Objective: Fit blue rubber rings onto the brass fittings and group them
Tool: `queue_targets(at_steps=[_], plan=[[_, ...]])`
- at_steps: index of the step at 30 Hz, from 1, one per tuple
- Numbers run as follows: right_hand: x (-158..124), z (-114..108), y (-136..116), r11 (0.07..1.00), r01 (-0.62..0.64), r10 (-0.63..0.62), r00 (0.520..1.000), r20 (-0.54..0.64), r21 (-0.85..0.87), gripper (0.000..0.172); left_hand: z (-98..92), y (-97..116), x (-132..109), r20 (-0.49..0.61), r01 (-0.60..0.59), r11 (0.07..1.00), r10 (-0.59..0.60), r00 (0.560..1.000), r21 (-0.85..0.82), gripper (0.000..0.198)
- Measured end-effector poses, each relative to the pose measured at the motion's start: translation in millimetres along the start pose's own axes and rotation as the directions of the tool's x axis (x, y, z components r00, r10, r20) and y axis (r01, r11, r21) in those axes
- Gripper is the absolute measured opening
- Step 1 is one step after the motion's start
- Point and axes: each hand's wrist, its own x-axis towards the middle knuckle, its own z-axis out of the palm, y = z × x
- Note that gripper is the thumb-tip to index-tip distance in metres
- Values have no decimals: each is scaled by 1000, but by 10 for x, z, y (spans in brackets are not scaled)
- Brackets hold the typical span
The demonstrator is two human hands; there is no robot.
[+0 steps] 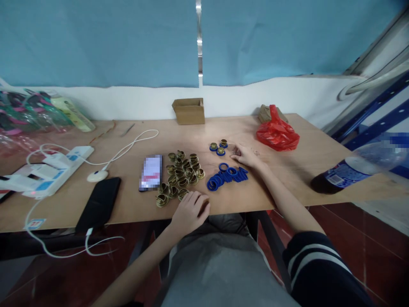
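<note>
Blue rings (227, 175) are lying between the left hand (191, 211), half-curled front-left of them, and the right hand (244, 154), loosely bent behind-right; any grip is unclear. Brass pieces (179, 173) are sitting left of the rings on a wooden table (303, 164); blue sheeting (128, 47) is hanging behind.

Fittings (179, 174) left of rings (227, 176), box (191, 114) behind

Wall (134, 102): white, beyond left hand (190, 211) and right hand (244, 155)
Blue sheeting (102, 42): above the white
Table (191, 134): wood, under both hands
Floor (373, 232): red tiles, below them
Blue frame (380, 102): right of right hand
</note>
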Motion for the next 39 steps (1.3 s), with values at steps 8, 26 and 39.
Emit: queue_targets(at_steps=[8,26,39], plan=[[-24,-6,-57,999,29,-29,1000,-6,15,19,5,2,-6,-9,1,1000,-1,1000,8,9],[-7,-84,-46,997,-54,58,995,-87,49,22,10,-2,-8,-1,-4,1000,4,1000,15,10],[-51,-195,-63,998,-64,64,995,-80,0,19,7,0,0,-2,-6,1000,6,1000,8,10]])
